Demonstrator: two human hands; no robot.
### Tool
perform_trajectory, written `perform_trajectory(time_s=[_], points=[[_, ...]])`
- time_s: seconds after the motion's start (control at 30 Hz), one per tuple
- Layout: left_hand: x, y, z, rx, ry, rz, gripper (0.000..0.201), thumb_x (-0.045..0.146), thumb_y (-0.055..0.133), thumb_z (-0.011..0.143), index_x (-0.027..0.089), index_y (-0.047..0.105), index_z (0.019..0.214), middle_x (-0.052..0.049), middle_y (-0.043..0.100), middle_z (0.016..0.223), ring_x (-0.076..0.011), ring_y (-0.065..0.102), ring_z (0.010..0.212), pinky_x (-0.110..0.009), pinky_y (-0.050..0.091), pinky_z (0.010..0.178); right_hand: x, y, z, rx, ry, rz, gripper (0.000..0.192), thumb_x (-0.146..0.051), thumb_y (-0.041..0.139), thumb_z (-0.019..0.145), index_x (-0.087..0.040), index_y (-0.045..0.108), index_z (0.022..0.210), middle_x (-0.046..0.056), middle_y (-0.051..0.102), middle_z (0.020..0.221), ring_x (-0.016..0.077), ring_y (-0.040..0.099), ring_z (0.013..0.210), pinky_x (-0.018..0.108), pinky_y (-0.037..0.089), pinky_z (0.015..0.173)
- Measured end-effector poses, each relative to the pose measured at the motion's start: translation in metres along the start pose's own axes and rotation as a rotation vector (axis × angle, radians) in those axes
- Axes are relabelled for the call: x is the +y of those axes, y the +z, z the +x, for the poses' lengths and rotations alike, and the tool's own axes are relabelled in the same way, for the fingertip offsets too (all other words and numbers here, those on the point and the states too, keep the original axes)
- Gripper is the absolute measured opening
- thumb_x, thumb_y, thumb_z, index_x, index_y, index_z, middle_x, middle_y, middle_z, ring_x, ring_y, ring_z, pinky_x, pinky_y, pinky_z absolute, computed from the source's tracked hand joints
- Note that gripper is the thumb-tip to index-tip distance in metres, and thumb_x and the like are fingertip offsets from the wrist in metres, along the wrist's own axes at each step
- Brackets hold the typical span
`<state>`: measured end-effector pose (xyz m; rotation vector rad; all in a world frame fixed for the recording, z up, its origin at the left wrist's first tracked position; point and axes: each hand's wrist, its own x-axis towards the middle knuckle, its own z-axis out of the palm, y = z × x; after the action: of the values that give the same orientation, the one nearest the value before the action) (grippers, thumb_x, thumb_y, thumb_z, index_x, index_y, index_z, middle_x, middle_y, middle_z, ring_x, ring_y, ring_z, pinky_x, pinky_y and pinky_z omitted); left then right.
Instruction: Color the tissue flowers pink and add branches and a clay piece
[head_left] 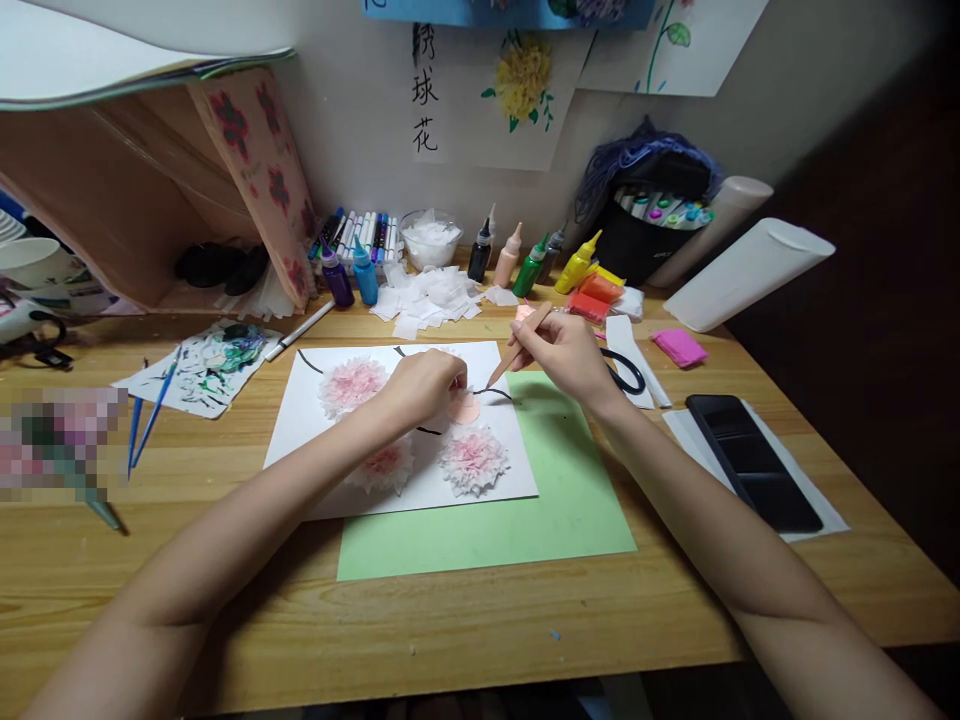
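My right hand (564, 352) is closed round a brown pointed stick (528, 335), too small to tell as pen or clay tool. Its tip rests by a black curved line on a white sheet (292, 470). My left hand (426, 385) lies over the sheet with its fingers curled together, at the edge of a flat peach disc (463, 407). Whatever its fingertips hold is hidden. Around the hands, ruffled pink-and-white paper flowers (474, 460) sit on the sheet; another flower (354, 388) is left of my left hand, and my arm partly covers a lower one.
Green paper (487, 545) lies beneath the white sheet. Behind are paint bottles (531, 268), white paper scraps (427, 298), a bowl (431, 240) and markers (367, 238). Black-handled scissors (624, 372) and a black tray (754, 465) lie right; paintbrushes (156, 415) and a paint-smeared sheet (217, 370) left.
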<state>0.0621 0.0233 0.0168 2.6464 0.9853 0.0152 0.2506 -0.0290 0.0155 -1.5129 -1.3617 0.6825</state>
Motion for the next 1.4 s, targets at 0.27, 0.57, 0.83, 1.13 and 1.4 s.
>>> perform_trajectory(time_s=[0.27,0.57,0.83,1.13,1.4], points=[[0.003,-0.004,-0.002,-0.03,0.08,0.065,0.016,0.021,0.058,0.073,0.022,0.069,0.084,-0.002,0.069,0.085,-0.016,0.06,0.07,-0.024,0.033,0.054,0.009,0.0,0.002,-0.073,0.02,-0.051,0.038,-0.051,0.059,0.079,-0.016,0.064,0.067,0.005,0.068,0.058,0.0194,0.067,0.051,0.031,0.055,0.052],[0.01,0.001,-0.002,-0.003,0.162,0.172,0.015,0.025,0.053,0.078,0.02,0.066,0.072,-0.004,0.066,0.08,-0.017,0.058,0.067,-0.026,0.025,0.049,0.005,-0.001,0.004,-0.032,0.032,0.04,0.037,-0.052,0.064,0.075,-0.016,0.061,0.065,0.005,0.067,0.058,0.019,0.066,0.05,0.03,0.056,0.049],[0.005,0.003,0.001,-0.016,0.09,0.151,0.014,0.015,0.05,0.074,0.018,0.065,0.076,-0.003,0.068,0.08,-0.017,0.06,0.069,-0.025,0.031,0.052,0.006,-0.002,0.003,-0.087,0.051,-0.013,0.039,-0.052,0.062,0.077,-0.015,0.062,0.066,0.006,0.068,0.058,0.0202,0.068,0.052,0.03,0.056,0.05],[0.012,0.002,-0.003,0.006,0.194,0.169,0.021,0.031,0.048,0.082,0.018,0.064,0.077,-0.004,0.064,0.083,-0.0149,0.058,0.065,-0.025,0.024,0.048,0.006,-0.002,0.004,-0.09,0.08,0.001,0.037,-0.051,0.062,0.077,-0.015,0.062,0.067,0.007,0.069,0.061,0.0207,0.068,0.054,0.031,0.057,0.052],[0.011,0.009,0.0,0.052,0.2,0.162,0.022,0.029,0.046,0.082,0.016,0.062,0.075,-0.005,0.063,0.079,-0.0133,0.054,0.061,-0.026,0.021,0.047,0.006,-0.002,0.004,-0.095,0.07,-0.006,0.036,-0.05,0.062,0.078,-0.015,0.062,0.068,0.007,0.069,0.061,0.0208,0.068,0.054,0.032,0.057,0.052]])
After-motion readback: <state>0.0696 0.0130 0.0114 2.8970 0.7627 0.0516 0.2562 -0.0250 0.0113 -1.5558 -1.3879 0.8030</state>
